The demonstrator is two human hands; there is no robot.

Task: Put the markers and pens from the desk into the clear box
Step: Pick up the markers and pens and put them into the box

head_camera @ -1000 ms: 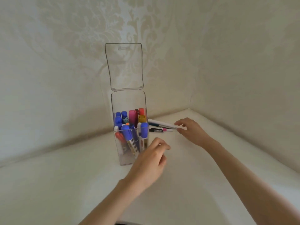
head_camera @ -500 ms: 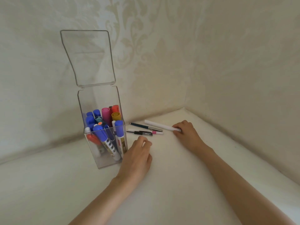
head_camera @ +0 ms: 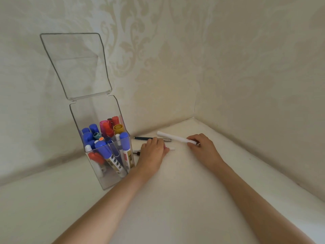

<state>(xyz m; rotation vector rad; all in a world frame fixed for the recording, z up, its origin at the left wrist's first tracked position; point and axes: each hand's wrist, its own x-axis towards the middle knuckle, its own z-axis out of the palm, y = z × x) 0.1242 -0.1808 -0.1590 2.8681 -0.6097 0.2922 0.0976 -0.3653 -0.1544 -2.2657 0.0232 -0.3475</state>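
The clear box [head_camera: 112,180] stands at the left on the white desk, lid [head_camera: 75,66] up, packed with several blue, red, pink and yellow markers [head_camera: 105,138]. Right of it lie three pens. My right hand [head_camera: 202,147] is closed around the near end of the white marker [head_camera: 172,137]. My left hand [head_camera: 153,152] rests over the black-and-pink pen [head_camera: 171,148], fingers curled on it; only its white tip and dark end show. The dark green pen [head_camera: 142,138] lies behind my left hand, partly hidden.
The desk [head_camera: 175,199] sits in a corner between two pale patterned walls [head_camera: 246,67]. The box stands close to the left wall. My forearms cross the desk from the near edge.
My left hand moved from beside the box onto the black-and-pink pen. My right hand closed around the white marker's end. The view shifted right.
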